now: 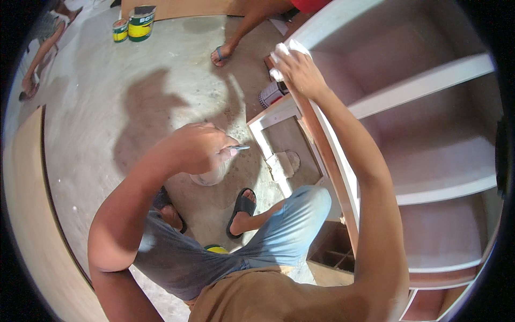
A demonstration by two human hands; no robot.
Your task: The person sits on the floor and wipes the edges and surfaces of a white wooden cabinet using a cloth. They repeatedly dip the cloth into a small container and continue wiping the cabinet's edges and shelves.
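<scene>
My left hand (206, 147) is closed in front of my body, above the floor. A small thin grey piece (241, 147), blade-like, sticks out from between its fingers; its exact kind is not clear. Below that hand, partly hidden by it, is a pale round container (209, 177). My right hand (303, 74) reaches up and holds a white cloth (296, 47) bunched against the wooden edge of a cabinet (424, 88). White-painted shelf fronts and a brown side edge show on the cabinet.
A white frame (268, 117) leans by the cabinet, with a can (272, 94) behind it. A divided wooden box (335, 249) sits near my knee. Paint cans (141, 24) stand at the back. Another person's foot (221, 55) is close by; a wooden panel (27, 188) lies left.
</scene>
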